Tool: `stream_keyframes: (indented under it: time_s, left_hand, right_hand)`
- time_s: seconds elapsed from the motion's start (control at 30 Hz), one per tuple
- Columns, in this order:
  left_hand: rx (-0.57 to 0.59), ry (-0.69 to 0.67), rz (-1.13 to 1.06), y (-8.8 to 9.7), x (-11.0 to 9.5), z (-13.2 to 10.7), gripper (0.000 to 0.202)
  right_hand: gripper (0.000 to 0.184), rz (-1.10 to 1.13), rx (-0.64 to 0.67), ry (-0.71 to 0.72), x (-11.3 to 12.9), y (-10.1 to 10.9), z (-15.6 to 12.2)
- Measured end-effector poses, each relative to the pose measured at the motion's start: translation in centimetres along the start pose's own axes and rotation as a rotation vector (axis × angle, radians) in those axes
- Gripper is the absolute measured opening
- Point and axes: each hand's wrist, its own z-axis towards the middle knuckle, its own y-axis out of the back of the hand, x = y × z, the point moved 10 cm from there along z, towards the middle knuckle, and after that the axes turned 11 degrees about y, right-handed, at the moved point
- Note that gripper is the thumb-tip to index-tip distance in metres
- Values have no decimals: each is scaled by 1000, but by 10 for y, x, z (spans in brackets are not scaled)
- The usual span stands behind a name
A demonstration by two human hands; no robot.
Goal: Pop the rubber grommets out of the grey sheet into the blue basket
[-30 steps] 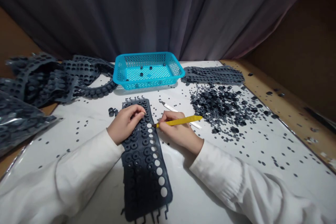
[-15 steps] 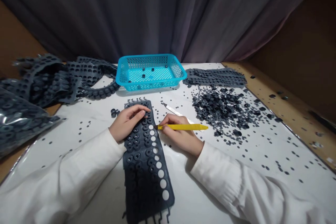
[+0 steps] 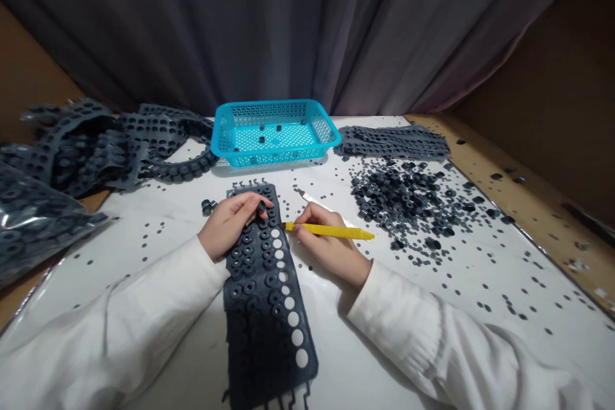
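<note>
As the sheet (image 3: 267, 327) runs lengthwise away, the left hand (image 3: 228, 224) above pinches a plug (image 3: 262, 206); the right hand (image 3: 331, 254), alongside, grips a tool (image 3: 336, 230).

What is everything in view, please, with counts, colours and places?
sheet: one, black, front centre
yellow tool: one, yellow, by the sheet's right edge
white tool: one, white, dark-tipped, behind the right hand
basket: one, blue, back centre
basket pieces: several, black, inside
pile: one, black, right
discs: many, dark, scattered
stack: one, grey, right of basket
holed sheets: several, grey, back left
bag: one, clear, dark contents, far left
table top: one, white, underneath
curtain: one, dark, behind
sleeves: two, white, front
left hand: one, bare, over sheet, pinching a dark piece
right hand: one, bare, holding yellow tool
</note>
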Motion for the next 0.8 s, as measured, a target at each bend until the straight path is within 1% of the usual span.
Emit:
stream_keyframes:
  time_s: [0.1, 0.2, 0.27, 0.33, 0.4, 0.43, 0.5, 0.53, 0.6, 0.67, 0.73, 0.8]
  left_hand:
    - [-56, 39, -102, 5, -2, 4, 35]
    - [-81, 128, -278, 11, -3, 9, 23]
    - [-42, 191, -420, 10, -4, 12, 19]
    - [38, 249, -517, 4, -6, 14, 21]
    - [119, 300, -514, -2, -6, 13, 21]
    - [140, 306, -462, -4, -6, 12, 21]
    - [164, 247, -224, -7, -11, 11, 18]
    - [170, 180, -51, -9, -17, 10, 17]
    - [177, -8, 323, -18, -31, 4, 15]
    - [182, -181, 613, -29, -42, -3, 14]
    - [180, -285, 782, -38, -47, -9, 14]
    - [180, -330, 883, -43, -48, -13, 14]
  right_hand:
    - [8, -19, 7, -6, 2, 0, 4]
    - [9, -41, 25, -27, 3, -2, 8]
    - [10, -71, 33, -26, 5, -3, 11]
    - [11, -100, 41, -22, 7, -3, 13]
    - [12, -118, 51, -25, 8, -4, 14]
    - [12, -120, 54, -27, 8, -4, 14]
    - [12, -113, 55, -30, 7, -5, 14]
    - [11, -102, 51, -30, 6, -4, 14]
    - [10, -76, 42, -34, 4, -4, 14]
    - [10, -51, 37, -35, 2, -4, 14]
    - [11, -33, 33, -36, 1, -4, 13]
    - [11, -28, 27, -32, 2, -4, 13]
